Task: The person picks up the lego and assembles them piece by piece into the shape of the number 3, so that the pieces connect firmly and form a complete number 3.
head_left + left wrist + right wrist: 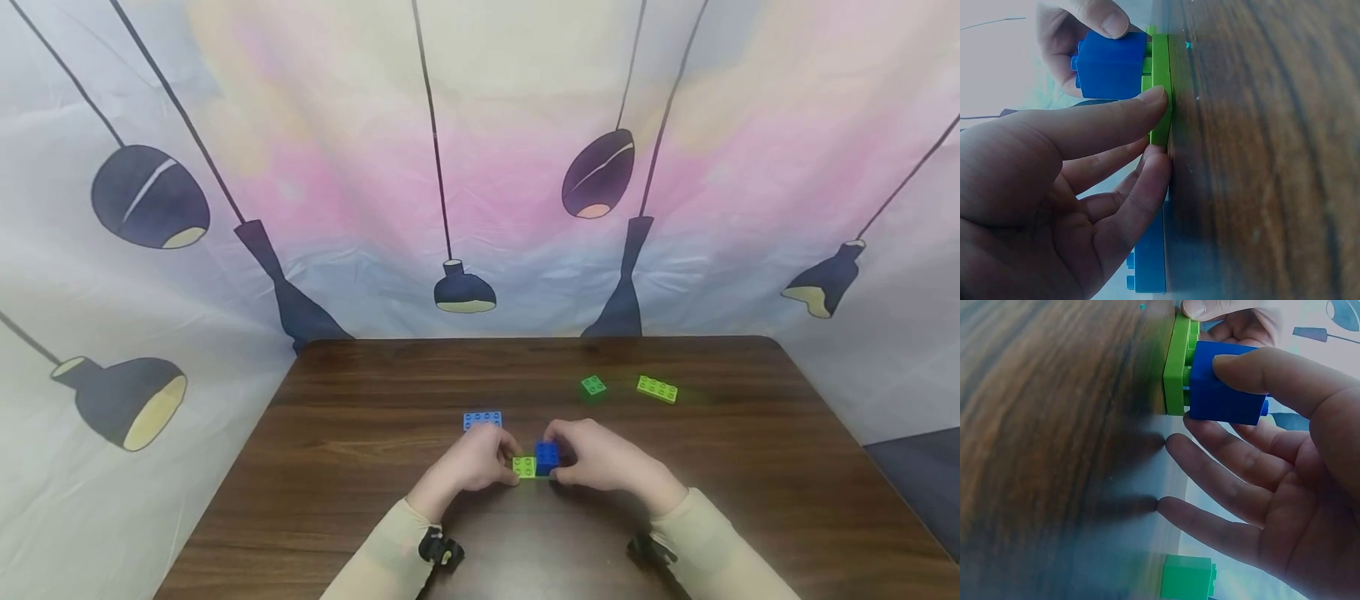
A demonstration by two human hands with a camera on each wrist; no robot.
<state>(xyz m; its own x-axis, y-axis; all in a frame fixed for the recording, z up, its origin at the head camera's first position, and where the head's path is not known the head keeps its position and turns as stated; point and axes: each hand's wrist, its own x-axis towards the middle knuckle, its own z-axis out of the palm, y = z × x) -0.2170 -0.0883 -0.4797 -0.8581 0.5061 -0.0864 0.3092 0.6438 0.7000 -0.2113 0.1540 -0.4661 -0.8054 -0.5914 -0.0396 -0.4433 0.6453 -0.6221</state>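
Note:
A flat lime-green toy building brick lies on the table between the hands. My left hand pinches its left end between thumb and fingers. Over its right half is a taller dark blue brick, which my right hand grips between thumb and fingers. In the left wrist view, lime studs show in a narrow gap under the blue brick. The right wrist view shows the same gap beside the lime brick, and the other right fingers spread toward the tabletop.
A light blue brick lies just beyond the left hand. Farther back on the right are a small green brick and another flat lime brick. The brown wooden table ends at a printed cloth backdrop.

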